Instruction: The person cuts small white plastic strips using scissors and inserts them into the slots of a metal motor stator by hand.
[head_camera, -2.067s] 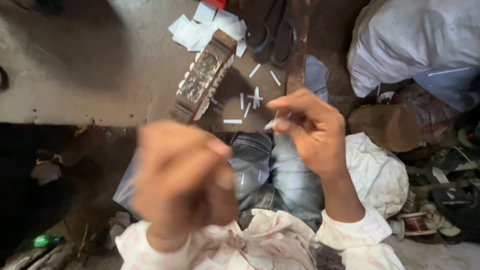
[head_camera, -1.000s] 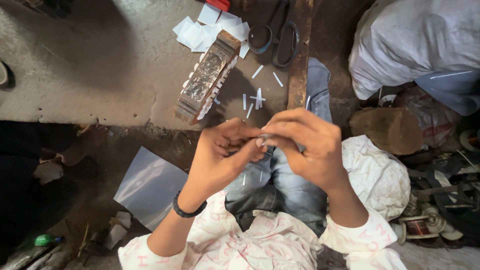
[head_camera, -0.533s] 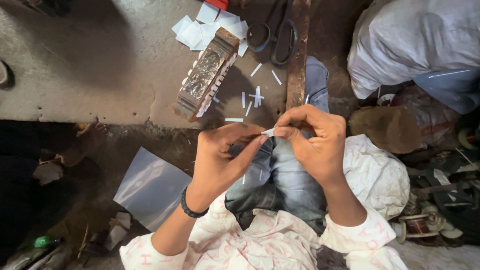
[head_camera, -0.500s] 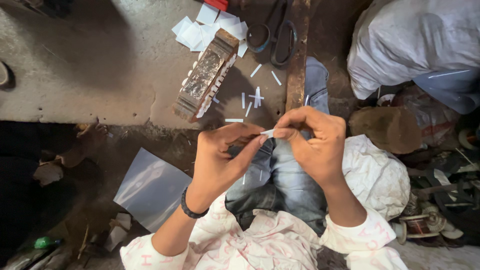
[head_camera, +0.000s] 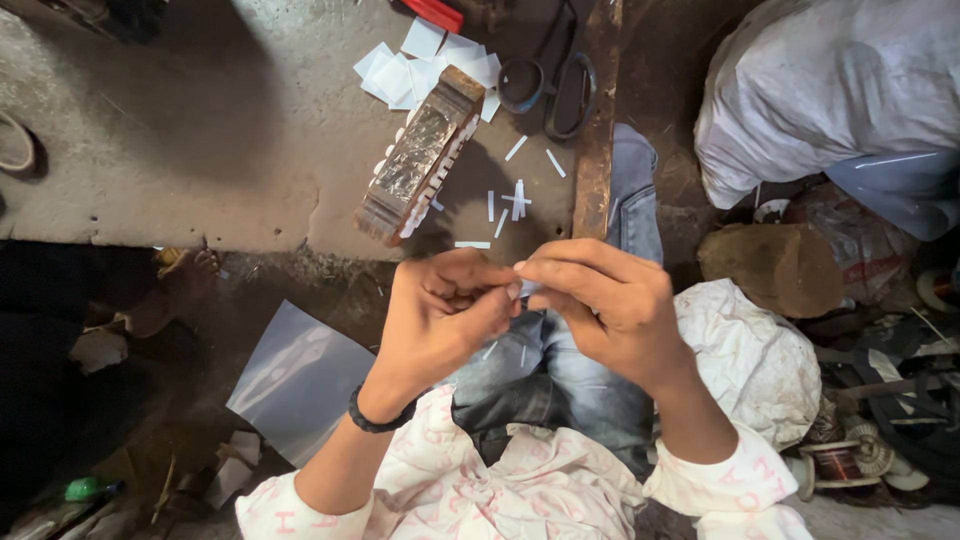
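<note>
White paper, seemingly one small narrow strip (head_camera: 524, 288), sits pinched between the fingers of the left hand (head_camera: 445, 315) and right hand (head_camera: 605, 305) above the denim lap, near the rusty rectangular metal core (head_camera: 420, 155) on the grey concrete surface (head_camera: 200, 150); a light, steady fingertip grip should keep it flat.
</note>
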